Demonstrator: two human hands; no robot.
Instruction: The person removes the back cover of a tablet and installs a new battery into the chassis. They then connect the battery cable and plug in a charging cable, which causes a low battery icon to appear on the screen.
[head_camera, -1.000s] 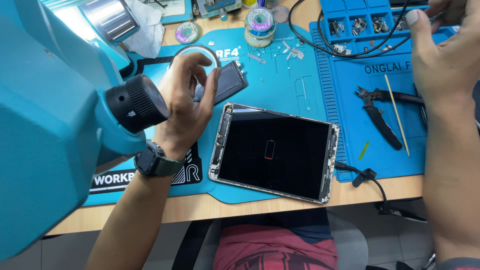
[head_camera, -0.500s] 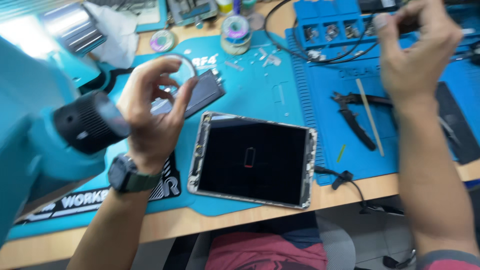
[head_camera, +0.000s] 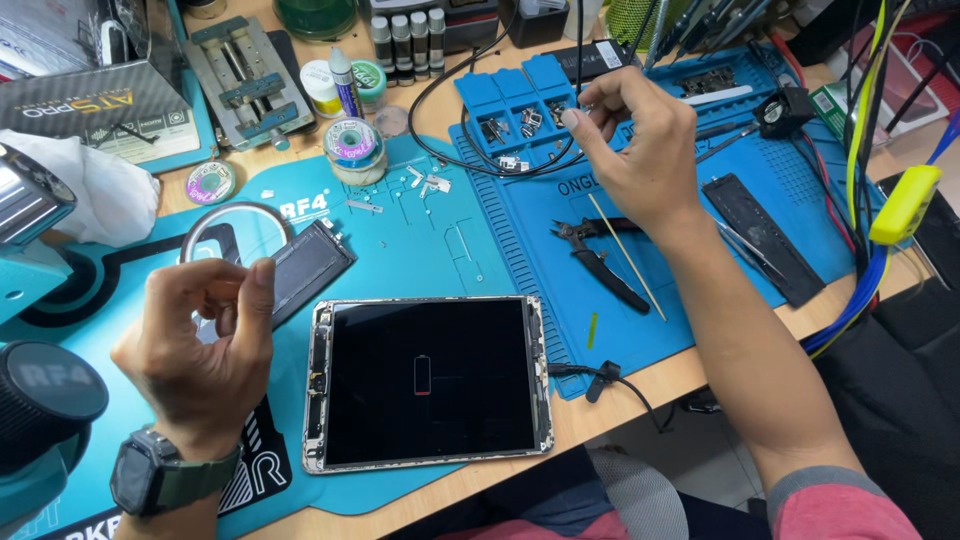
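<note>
The tablet (head_camera: 430, 383) lies on the mat (head_camera: 420, 240) at the desk's (head_camera: 700, 365) near edge. At its ten o'clock rests a phone (head_camera: 305, 268); at two o'clock, pliers (head_camera: 598, 258); at twelve o'clock, a parts tray (head_camera: 525, 100).

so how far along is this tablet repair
Looks mid-repair. Done: the tablet lies opened on the mat, its screen showing a low-battery icon, with a cable plugged into its right edge. In hand: the right hand reaches into the blue parts tray; the left hand hovers beside the tablet. Left: the frame edge remains exposed.
</note>
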